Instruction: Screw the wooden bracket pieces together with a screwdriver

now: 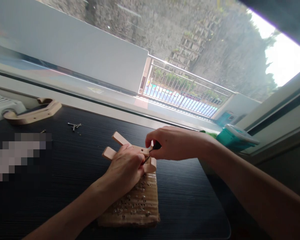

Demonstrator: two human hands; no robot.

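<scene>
My left hand [128,163] is closed around a pale wooden part [120,137] with two arms that stick out to the left and a rounded end [151,165] at the right. Its fingers press the part down near the top of a corrugated cardboard piece [140,216]. From the right, my right hand [173,143] grips a screwdriver [156,145] by its dark handle. The thin shaft slants down and left to the wood beside my left fingers; those fingers hide the tip. Small holes and shiny bits dot the cardboard below.
A few loose screws [74,126] lie on the dark table [72,160]. At the back left are a curved wooden piece [35,113] and a white slotted object [6,106]. A teal container [236,137] stands by the window at right. The table's rounded edge runs along the right.
</scene>
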